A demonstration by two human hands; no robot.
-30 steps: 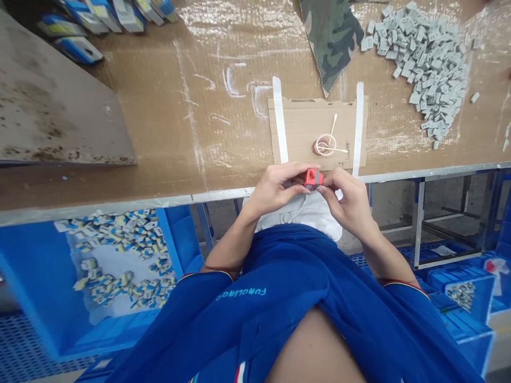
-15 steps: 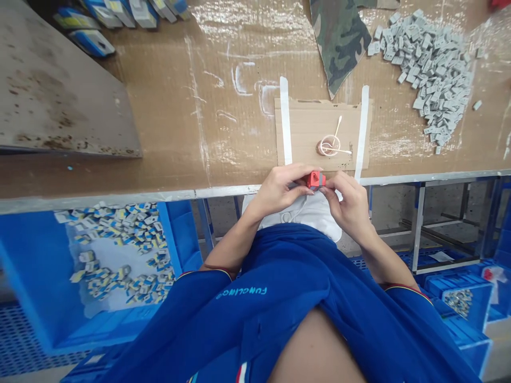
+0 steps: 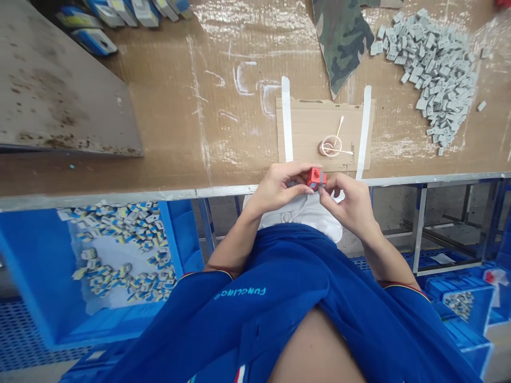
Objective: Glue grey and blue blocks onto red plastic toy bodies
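Note:
A small red and grey plastic block (image 3: pixel 315 177) with a round hole in its face is held just over the table's front edge. My left hand (image 3: pixel 278 186) pinches it between thumb and fingers from the left. From the right, my right hand (image 3: pixel 349 201) has its thumb and fingertips closed at the block's grey side. Behind the hands, a small clear cup (image 3: pixel 330 146) with cotton swabs (image 3: pixel 339 127) stands on a cardboard sheet (image 3: pixel 303 127) fixed by white tape strips (image 3: pixel 286 111).
Small grey plastic pieces (image 3: pixel 443 80) lie heaped at the right. A camouflage cloth (image 3: pixel 343 48) hangs over the table's back. At left stand a stained grey box (image 3: pixel 67 90) and blue-white parts (image 3: pixel 96 41). Below, a blue crate (image 3: pixel 43 276) holds many small parts.
The block has turned slightly, so more of its red face and hole shows. My right fingers have shifted a little on its right side; the left hand keeps its grip.

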